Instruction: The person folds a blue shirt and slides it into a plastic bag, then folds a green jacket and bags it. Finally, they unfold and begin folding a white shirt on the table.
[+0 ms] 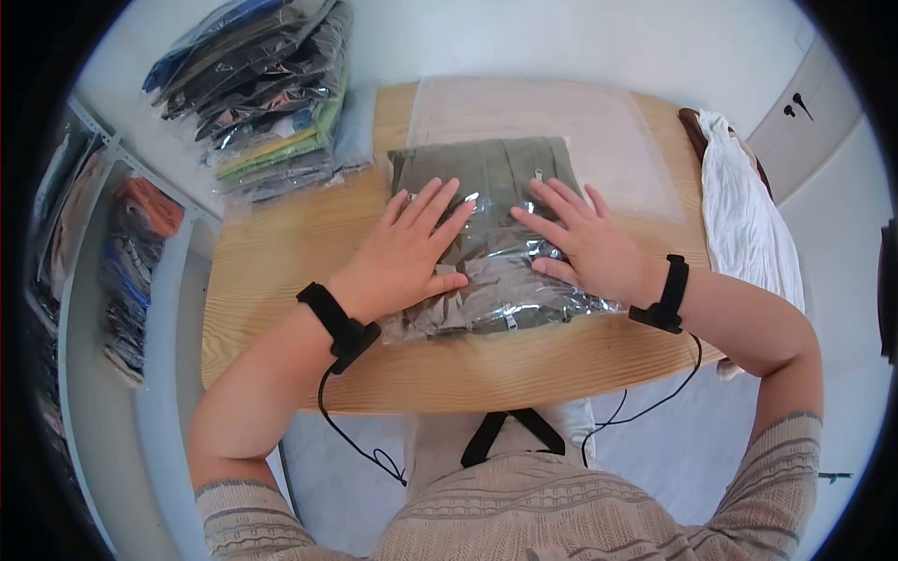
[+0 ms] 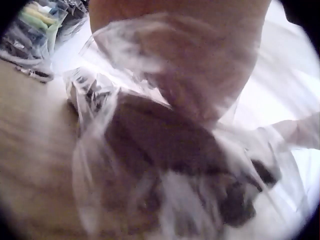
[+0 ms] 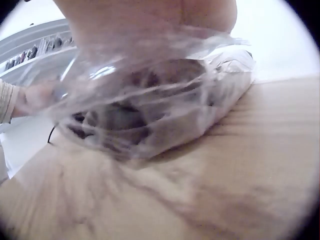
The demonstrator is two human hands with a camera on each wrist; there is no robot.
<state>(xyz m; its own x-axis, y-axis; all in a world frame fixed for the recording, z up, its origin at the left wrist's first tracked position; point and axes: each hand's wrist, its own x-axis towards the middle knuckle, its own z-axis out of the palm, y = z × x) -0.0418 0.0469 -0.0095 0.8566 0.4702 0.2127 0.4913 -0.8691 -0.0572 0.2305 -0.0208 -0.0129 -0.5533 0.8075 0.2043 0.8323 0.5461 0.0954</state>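
Note:
A folded olive-green garment in a clear plastic bag [image 1: 496, 187] lies on the wooden table [image 1: 281, 271]. My left hand [image 1: 407, 248] lies flat on the bag's left half, fingers spread and straight. On its right half my right hand [image 1: 580, 238] presses down the same way. The bag's near end is crumpled and shiny under both palms. In the left wrist view the bag [image 2: 165, 150] fills the picture, blurred, beneath my palm. From the right wrist the bag [image 3: 150, 105] bulges on the tabletop [image 3: 225, 190] below my hand.
A stack of bagged clothes [image 1: 267, 93] sits at the table's back left. Behind the garment lies a flat clear plastic bag [image 1: 561, 122]. White cloth [image 1: 748, 224] hangs over a chair at the right. Shelves with folded clothes [image 1: 131, 252] stand to the left.

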